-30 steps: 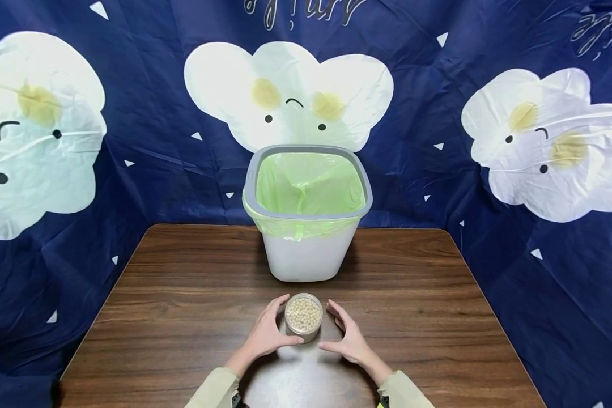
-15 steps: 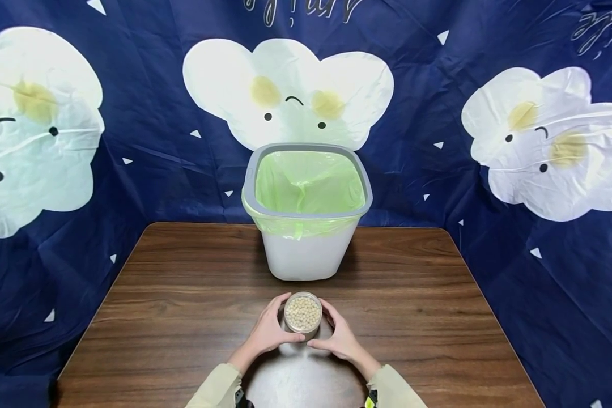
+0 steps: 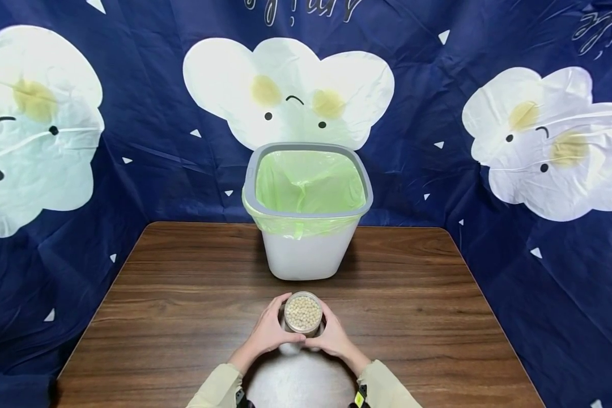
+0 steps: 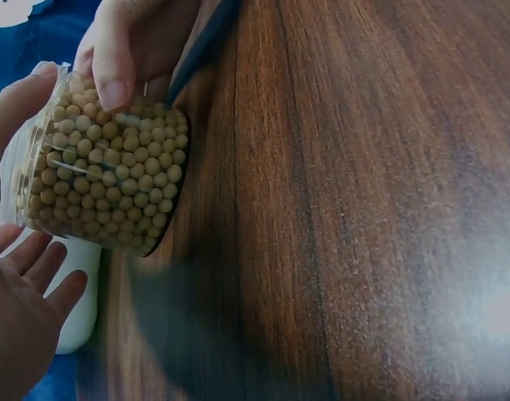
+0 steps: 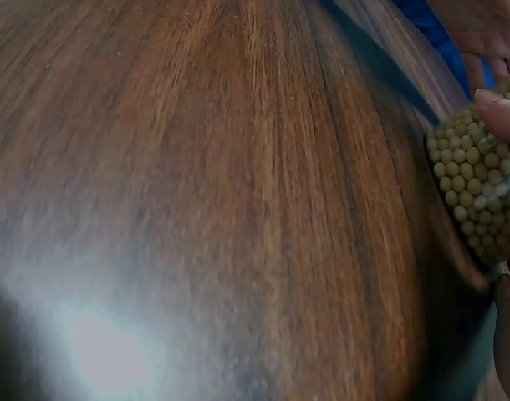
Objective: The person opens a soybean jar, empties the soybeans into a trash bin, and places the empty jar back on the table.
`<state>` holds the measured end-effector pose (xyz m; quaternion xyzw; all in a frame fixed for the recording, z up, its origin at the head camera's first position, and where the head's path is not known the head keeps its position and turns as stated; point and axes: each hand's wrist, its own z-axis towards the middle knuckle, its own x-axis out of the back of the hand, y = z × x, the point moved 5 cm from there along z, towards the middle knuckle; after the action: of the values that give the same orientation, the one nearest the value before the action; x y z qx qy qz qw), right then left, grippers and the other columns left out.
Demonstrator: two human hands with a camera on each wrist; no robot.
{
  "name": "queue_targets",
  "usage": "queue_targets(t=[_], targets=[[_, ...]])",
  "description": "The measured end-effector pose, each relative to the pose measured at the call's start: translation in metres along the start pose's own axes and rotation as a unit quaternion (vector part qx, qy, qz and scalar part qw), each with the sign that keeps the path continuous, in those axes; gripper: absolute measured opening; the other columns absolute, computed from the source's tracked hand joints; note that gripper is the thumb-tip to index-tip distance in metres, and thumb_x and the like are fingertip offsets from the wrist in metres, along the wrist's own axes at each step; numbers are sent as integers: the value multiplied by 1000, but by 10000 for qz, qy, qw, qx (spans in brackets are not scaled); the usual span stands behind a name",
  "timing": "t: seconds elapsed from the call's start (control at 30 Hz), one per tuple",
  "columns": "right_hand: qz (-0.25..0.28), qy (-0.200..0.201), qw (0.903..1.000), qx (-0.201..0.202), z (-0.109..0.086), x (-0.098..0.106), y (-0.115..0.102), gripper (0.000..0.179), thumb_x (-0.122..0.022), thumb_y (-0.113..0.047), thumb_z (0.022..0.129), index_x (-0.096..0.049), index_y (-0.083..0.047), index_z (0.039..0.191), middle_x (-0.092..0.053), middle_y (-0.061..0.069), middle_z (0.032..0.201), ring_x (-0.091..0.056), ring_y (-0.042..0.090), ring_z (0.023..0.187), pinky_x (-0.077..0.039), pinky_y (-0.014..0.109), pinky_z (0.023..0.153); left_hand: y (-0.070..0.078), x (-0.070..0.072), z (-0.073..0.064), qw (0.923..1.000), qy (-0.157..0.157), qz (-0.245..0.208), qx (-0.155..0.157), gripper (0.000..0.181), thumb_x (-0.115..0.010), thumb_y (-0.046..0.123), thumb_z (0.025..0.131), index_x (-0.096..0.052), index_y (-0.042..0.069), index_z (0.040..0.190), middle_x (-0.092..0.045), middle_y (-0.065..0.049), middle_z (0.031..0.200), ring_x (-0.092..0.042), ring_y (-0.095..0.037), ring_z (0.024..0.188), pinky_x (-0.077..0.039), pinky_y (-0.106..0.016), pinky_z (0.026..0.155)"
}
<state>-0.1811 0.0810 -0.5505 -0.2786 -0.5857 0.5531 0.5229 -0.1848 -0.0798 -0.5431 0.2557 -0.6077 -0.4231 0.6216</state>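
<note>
A clear round jar of soybeans (image 3: 303, 313) stands upright near the front middle of the table, its beans showing through the top. My left hand (image 3: 266, 333) curves round the left side, its thumb by the near edge. From the other side my right hand (image 3: 335, 338) holds the jar, and the two thumbs meet at the front. In the left wrist view the right thumb (image 4: 113, 71) presses on the jar wall, while the left fingers (image 4: 46, 271) lie loosely round the lid end. The right wrist view shows only part of the jar (image 5: 468, 188).
Behind the jar stands a white bin (image 3: 306, 255) with a grey rim and a green liner bag. The brown wooden table (image 3: 183, 283) has blue cloth with white clouds hanging round its back and sides. A bright glare lies on the wood in front of the jar.
My right hand has moved left from beside the jar and closed in on its right side, its thumb now meeting the left one. The left hand and the jar have barely shifted.
</note>
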Motion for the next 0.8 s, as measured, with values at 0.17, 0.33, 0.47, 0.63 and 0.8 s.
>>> queue_targets(t=[0.17,0.33,0.47,0.63,0.8], targets=[[-178,161,9997,-34,2,-4,-6,96,-83,-9,58,-30,4,136,-47,17,128,-45,27,115,-33,37,100,0,2,-1,10000,45,-59,36,102,-86,43,48,-43,6,132,-49,-9,128,-45,-29,117,-37,-49,94],[-331,318,9989,-42,3,-6,-7,94,-84,-12,57,-33,3,134,-49,16,125,-47,27,113,-35,40,98,-1,4,-2,9999,91,-71,-2,101,-86,44,47,-44,6,131,-49,-9,128,-46,-29,115,-39,-47,92],[-355,390,9986,11,3,-6,-7,92,-85,-13,56,-36,2,132,-52,14,123,-49,24,111,-36,36,97,-2,5,-3,9999,98,-93,-27,100,-86,43,48,-44,5,131,-49,-10,127,-48,-29,113,-41,-46,91],[-303,446,9985,133,0,-6,-5,90,-85,-12,56,-37,0,131,-53,13,121,-50,23,110,-37,35,96,-2,6,-4,9998,56,-177,-13,100,-87,41,49,-43,5,131,-48,-12,128,-46,-31,116,-41,-46,92],[-217,388,9990,30,-5,-10,-5,89,-84,-11,58,-37,-2,132,-53,10,121,-50,19,109,-37,34,96,1,9,-6,9996,32,-265,-64,98,-87,39,49,-43,6,131,-48,-14,128,-46,-35,115,-41,-48,92]])
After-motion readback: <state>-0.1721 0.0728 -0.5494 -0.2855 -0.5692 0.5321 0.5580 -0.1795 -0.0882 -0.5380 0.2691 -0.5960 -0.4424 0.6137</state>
